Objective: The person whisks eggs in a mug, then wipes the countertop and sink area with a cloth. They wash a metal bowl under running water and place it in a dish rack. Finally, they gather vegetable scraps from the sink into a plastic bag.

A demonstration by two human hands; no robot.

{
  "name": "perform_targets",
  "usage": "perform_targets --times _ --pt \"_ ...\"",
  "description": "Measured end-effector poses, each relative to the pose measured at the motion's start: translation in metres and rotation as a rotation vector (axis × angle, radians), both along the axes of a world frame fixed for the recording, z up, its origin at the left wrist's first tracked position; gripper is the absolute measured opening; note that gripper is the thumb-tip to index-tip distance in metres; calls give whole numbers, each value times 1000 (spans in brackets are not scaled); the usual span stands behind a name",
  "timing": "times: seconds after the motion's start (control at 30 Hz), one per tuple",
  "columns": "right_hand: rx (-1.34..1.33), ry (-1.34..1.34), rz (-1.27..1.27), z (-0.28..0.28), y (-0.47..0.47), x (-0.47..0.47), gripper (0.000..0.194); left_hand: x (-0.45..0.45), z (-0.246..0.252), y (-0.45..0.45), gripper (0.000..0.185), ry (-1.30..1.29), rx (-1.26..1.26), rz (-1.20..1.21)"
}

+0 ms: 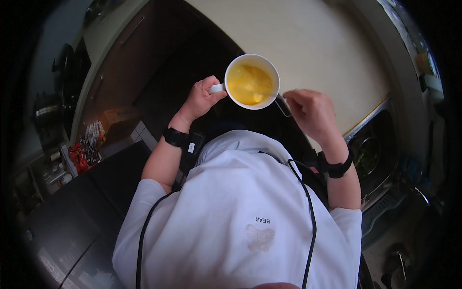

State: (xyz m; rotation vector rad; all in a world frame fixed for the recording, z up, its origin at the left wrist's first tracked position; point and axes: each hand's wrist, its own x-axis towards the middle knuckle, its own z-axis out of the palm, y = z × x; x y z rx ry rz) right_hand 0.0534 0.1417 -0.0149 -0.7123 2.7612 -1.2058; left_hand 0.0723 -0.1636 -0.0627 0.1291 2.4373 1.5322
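Note:
My left hand (204, 96) grips the handle of a white mug (229, 96), holding it up in front of me with its mouth facing the camera. Inside is a yellow liquid (249, 83) that looks like beaten egg, its surface swirled and streaked. My right hand (312, 112) is just right of the mug, fingers pinched together. It appears to hold a thin utensil (269, 94) that reaches over the rim into the liquid; motion blurs it, so its kind cannot be told. Both wrists wear black bands.
A pale countertop (317, 47) runs beyond the mug to the right. A metal sink (375, 144) with greens inside lies right of my right forearm. Stove and pots (48, 108) stand far left, above brown cabinets (119, 54). A cardboard box (121, 121) and red packets (79, 155) are at left.

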Motion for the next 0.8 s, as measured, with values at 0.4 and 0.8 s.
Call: perform_targets --times 0.4,0.8 --pt "84 -8 -166 -21 25 -4 7 -31 -14 40 22 67 191 17" --pt "275 42 -121 -4 104 -48 7 -46 -16 105 16 276 86 -38"
